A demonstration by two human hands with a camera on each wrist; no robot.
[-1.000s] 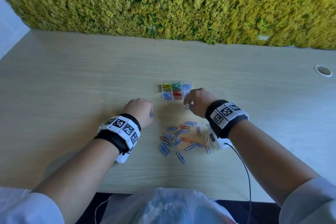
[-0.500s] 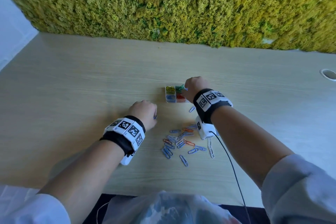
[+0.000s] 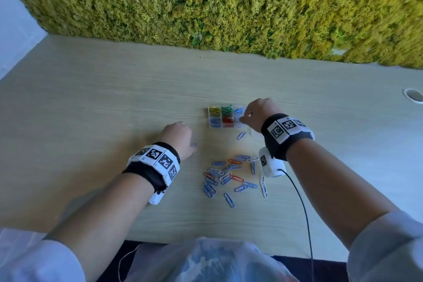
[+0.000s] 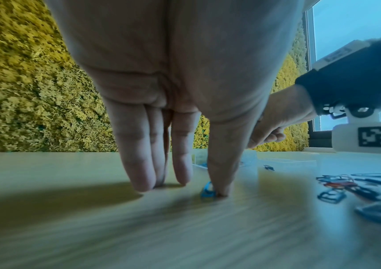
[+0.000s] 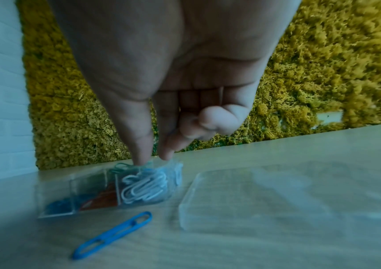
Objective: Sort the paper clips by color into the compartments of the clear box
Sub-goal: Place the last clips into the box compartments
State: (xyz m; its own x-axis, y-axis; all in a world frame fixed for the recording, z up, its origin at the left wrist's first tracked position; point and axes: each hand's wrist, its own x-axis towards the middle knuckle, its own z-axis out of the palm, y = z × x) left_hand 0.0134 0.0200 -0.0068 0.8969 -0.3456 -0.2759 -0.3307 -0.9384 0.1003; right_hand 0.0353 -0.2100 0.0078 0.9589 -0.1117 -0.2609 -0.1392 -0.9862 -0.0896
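Observation:
The clear box (image 3: 209, 119) stands mid-table, its compartments holding yellow, green, light blue, blue, red and white clips. My right hand (image 3: 243, 119) hovers over its right end. In the right wrist view the thumb and forefinger (image 5: 142, 156) point down over the white clips (image 5: 142, 187); their tips are slightly apart with nothing visible between them. My left hand (image 3: 180, 137) rests on the table left of the box, fingers straight, its thumb touching a blue clip (image 4: 207, 190). One loose blue clip (image 3: 241, 135) lies just before the box. A pile of mixed clips (image 3: 229, 175) lies nearer me.
The box's clear lid (image 5: 265, 196) lies flat to the right of the box. A moss wall (image 3: 229, 2) backs the table. A cable hole (image 3: 413, 95) sits at the far right. A black cable (image 3: 302, 208) runs from my right wrist camera over the front edge.
My right hand has gone from the table just in front of the box up over the box, ending at its right end. The left hand has stayed put on its blue clip.

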